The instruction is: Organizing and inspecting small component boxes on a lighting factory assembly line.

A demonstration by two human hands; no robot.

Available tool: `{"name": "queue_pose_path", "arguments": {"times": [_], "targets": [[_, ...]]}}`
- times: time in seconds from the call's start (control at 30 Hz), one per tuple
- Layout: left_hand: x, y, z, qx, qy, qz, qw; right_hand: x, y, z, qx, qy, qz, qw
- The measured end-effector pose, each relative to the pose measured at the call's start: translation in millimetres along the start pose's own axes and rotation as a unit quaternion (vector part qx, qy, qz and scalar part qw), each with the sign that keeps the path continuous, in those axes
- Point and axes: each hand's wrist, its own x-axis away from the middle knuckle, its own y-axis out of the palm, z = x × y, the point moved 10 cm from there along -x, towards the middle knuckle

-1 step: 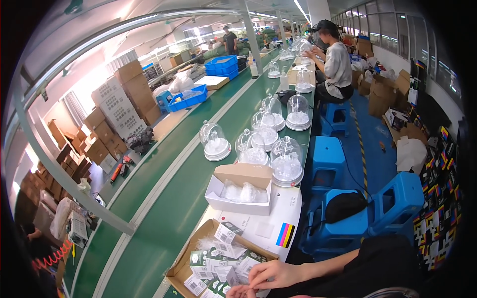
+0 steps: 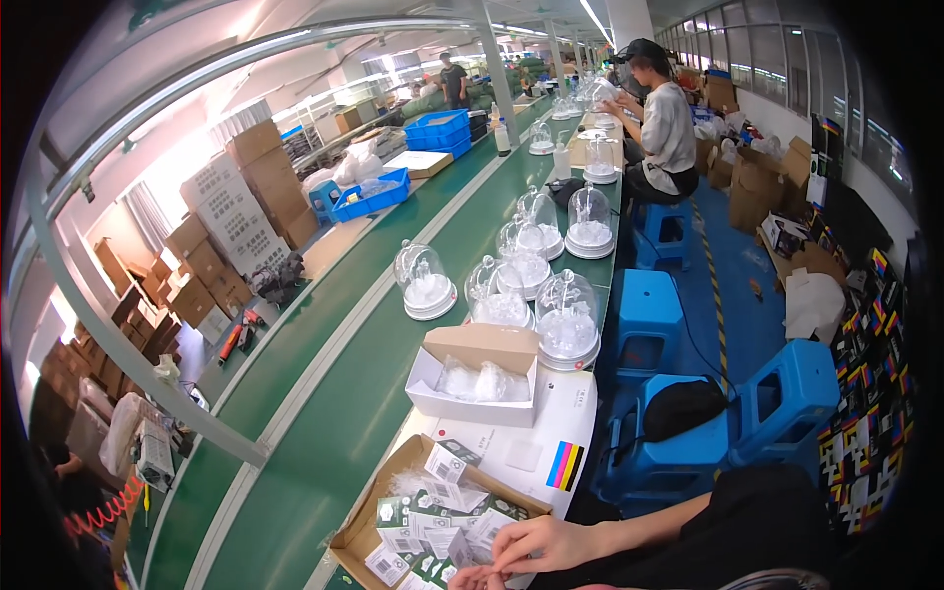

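My right hand [image 2: 541, 543] reaches in from the lower right, its thumb and fingers pinched together. Right beside its fingertips is my left hand [image 2: 476, 577], fingers curled and partly cut off by the lower edge. Anything held between them is too small or hidden to make out. Both hands are at the near side of an open brown cardboard tray [image 2: 401, 470], which holds several small white-and-green printed cartons [image 2: 449, 544] and some clear plastic film. Beyond the tray, a white open box [image 2: 462, 407] contains clear plastic-wrapped pieces [image 2: 482, 381].
Several clear domes on white round bases [image 2: 567, 329] stand along the green bench [image 2: 324, 433]. A flat white carton [image 2: 565, 421] lies under the white box. Blue stools [image 2: 651, 305] line the right side, one bearing a black cap-like item [image 2: 680, 408]. A co-worker [image 2: 669, 123] sits farther along.
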Motion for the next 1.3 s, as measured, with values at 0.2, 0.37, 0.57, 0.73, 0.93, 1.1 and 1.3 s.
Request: {"name": "queue_pose_path", "arguments": {"times": [0.2, 0.37, 0.57, 0.73, 0.93, 1.1, 1.3], "targets": [[4, -1, 14, -0.029, -0.108, -0.014, 0.994, 0, 2, 0, 0.007, -0.008, -0.004, 1.0], [1, 5, 33, -0.096, -0.09, -0.017, 0.991, 1, -1, 8, -0.011, 0.052, -0.009, 0.999], [-5, 9, 47, -0.213, -0.118, -0.034, 0.969, 2, -7, 0, 0.016, 0.002, -0.002, 1.0], [-3, 6, 35, -0.15, -0.089, -0.036, 0.984, -1, -3, -1, 0.033, 0.025, -0.043, 0.998], [-2, 5, 35, -0.131, -0.023, -0.051, 0.99, -4, 4, 1, 0.047, 0.008, -0.082, 0.996], [-3, 0, 36, -0.14, -0.026, -0.057, 0.988, -6, 3, -6, 0.109, -0.02, -0.064, 0.992], [-3, -3, 28, -0.166, -0.017, -0.058, 0.984, -4, 9, -2, 0.143, 0.012, -0.064, 0.988]]}}
